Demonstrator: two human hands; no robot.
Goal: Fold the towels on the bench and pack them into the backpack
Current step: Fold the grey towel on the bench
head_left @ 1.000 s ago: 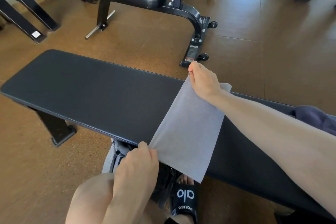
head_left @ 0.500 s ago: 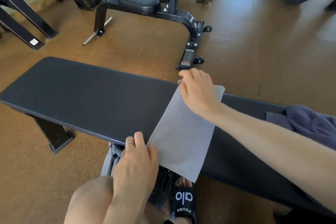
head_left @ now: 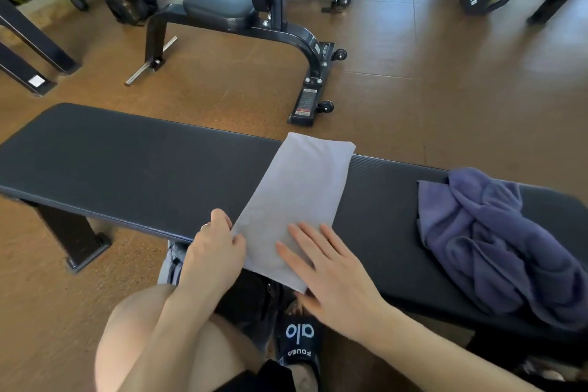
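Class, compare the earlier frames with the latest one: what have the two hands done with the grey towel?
The right hand let go of the grey towel's far corner, drew back and now lies flat on its near end. The left hand still pinches the near left edge. The towel stays across the bench.

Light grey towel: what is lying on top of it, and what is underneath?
On the light grey towel: flat right hand; left hand pinches its near corner. Under it: the black bench; its near end overhangs something dark, unidentifiable.

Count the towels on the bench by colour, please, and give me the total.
Light grey towel: 1
Purple towel: 1
Total on the bench: 2
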